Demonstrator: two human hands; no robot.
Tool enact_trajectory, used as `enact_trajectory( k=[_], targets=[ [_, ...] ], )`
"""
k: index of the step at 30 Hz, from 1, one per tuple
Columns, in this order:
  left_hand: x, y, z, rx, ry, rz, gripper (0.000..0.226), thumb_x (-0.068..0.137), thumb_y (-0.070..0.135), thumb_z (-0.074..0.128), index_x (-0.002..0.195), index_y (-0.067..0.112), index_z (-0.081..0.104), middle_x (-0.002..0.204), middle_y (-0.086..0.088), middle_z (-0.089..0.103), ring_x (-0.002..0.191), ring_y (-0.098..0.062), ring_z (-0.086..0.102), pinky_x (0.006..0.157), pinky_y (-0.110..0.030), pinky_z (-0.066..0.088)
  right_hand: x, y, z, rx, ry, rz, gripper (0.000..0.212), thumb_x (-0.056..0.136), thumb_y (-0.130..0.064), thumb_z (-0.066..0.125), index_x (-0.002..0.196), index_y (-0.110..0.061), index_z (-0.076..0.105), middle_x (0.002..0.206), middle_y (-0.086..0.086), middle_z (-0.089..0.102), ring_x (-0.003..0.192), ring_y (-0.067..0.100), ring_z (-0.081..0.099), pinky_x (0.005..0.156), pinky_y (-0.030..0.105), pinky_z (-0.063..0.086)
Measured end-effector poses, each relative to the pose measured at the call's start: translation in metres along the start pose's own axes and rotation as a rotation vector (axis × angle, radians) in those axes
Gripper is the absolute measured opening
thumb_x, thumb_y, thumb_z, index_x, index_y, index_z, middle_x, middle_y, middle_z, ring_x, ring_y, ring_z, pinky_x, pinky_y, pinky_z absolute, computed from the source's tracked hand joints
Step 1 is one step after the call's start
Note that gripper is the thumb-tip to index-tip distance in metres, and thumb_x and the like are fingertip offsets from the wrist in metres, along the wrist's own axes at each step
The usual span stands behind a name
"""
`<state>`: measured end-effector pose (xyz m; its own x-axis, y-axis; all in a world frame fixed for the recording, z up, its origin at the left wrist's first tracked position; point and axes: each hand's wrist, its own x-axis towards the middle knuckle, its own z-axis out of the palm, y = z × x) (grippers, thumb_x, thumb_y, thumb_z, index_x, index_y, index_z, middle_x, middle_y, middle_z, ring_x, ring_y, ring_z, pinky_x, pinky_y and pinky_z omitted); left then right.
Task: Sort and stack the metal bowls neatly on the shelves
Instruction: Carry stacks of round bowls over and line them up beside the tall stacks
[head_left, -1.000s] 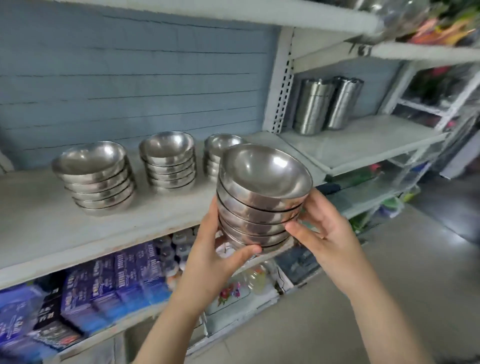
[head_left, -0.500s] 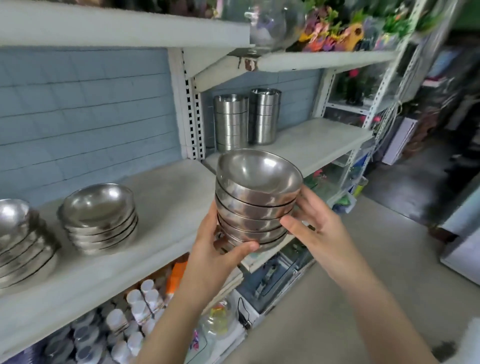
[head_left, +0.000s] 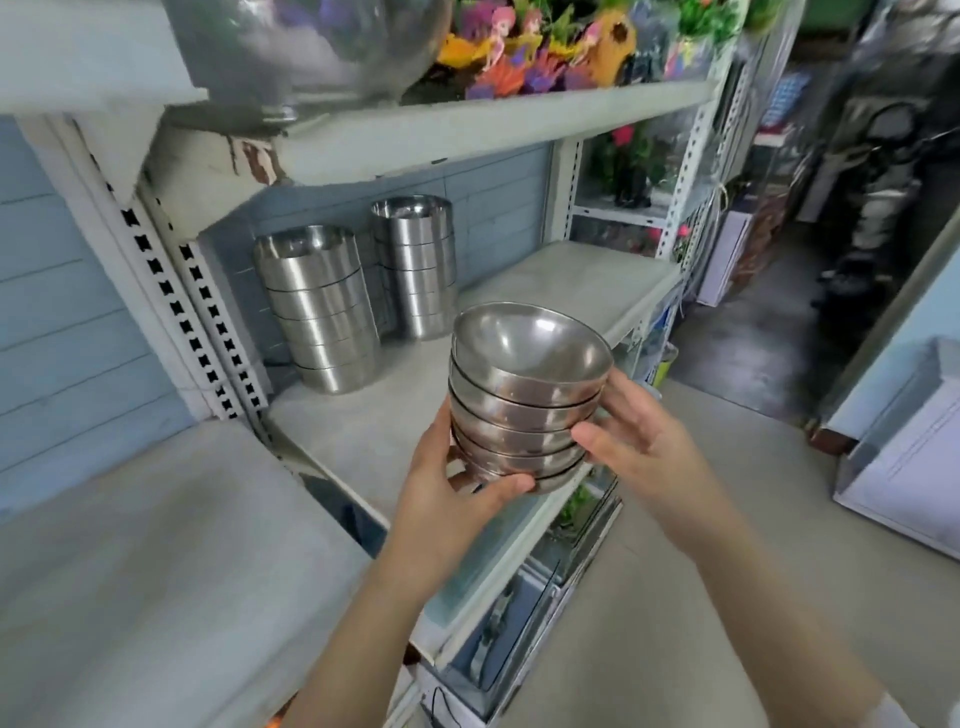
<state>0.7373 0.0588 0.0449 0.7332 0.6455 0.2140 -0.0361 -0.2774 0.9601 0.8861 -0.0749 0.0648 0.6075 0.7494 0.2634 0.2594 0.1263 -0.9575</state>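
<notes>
Bowls (head_left: 524, 395) of plain metal, nested into one stack of about six, are held in the air between two hands, in front of the right shelf (head_left: 374, 441) and above its front edge. The stack is tipped slightly, so that the inside of the top bowl is turned towards the camera. The left hand (head_left: 447, 493) is closed on the lower left of the stack: its thumb is curled under the front of the bottom bowl, and its fingers are hidden behind the metal. The right hand (head_left: 634, 452) is wrapped round the right side, with the thumb laid against the lower bowls and the fingers tucked behind the upper ones. At the back of the right shelf two columns of stacked straight-sided steel containers are stood near each other, the near column (head_left: 322, 312) to the left and the far column (head_left: 415, 265) to the right. A blue wall (head_left: 62, 312) is seen behind. The left shelf (head_left: 156, 545) is set just beside the right one, past a slotted post (head_left: 192, 322). On the top shelf (head_left: 467, 130) a glass bowl (head_left: 311, 47), blurred, and coloured figurines (head_left: 545, 52) are stood. A grey floor (head_left: 779, 519) is seen to the right.
</notes>
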Motion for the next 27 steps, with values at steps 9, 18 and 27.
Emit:
enact_trajectory(
  k=[9, 18, 27],
  targets=[
    [0.154, -0.03, 0.108, 0.0, 0.14, -0.121, 0.073, 0.07, 0.014, 0.086, 0.13, 0.029, 0.047, 0.114, 0.009, 0.065, 0.092, 0.016, 0.06, 0.07, -0.004, 0.047, 0.162, 0.067, -0.119, -0.023, -0.194, 0.044, 0.065, 0.075, -0.027, 0.076, 0.126, -0.054, 0.045, 0.125, -0.037, 0.058, 0.118, -0.013, 0.053, 0.088, 0.004, 0.043],
    [0.292, -0.073, 0.135, 0.094, 0.321, -0.241, 0.084, 0.063, 0.025, 0.091, 0.132, 0.027, 0.045, 0.115, 0.017, 0.062, 0.105, -0.002, 0.062, 0.087, -0.017, 0.049, 0.332, 0.127, -0.155, 0.009, -0.436, 0.065, 0.064, 0.079, -0.025, 0.08, 0.128, -0.051, 0.047, 0.131, -0.025, 0.059, 0.126, -0.002, 0.053, 0.105, 0.025, 0.042],
    [0.383, -0.109, 0.134, 0.158, 0.422, -0.325, 0.07, 0.065, 0.023, 0.09, 0.115, 0.03, 0.043, 0.1, 0.031, 0.054, 0.09, 0.011, 0.056, 0.087, -0.018, 0.046, 0.445, 0.183, -0.146, 0.101, -0.624, 0.09, 0.059, 0.087, 0.0, 0.065, 0.13, -0.036, 0.05, 0.137, -0.01, 0.058, 0.104, 0.003, 0.065, 0.09, 0.033, 0.052]
  ],
)
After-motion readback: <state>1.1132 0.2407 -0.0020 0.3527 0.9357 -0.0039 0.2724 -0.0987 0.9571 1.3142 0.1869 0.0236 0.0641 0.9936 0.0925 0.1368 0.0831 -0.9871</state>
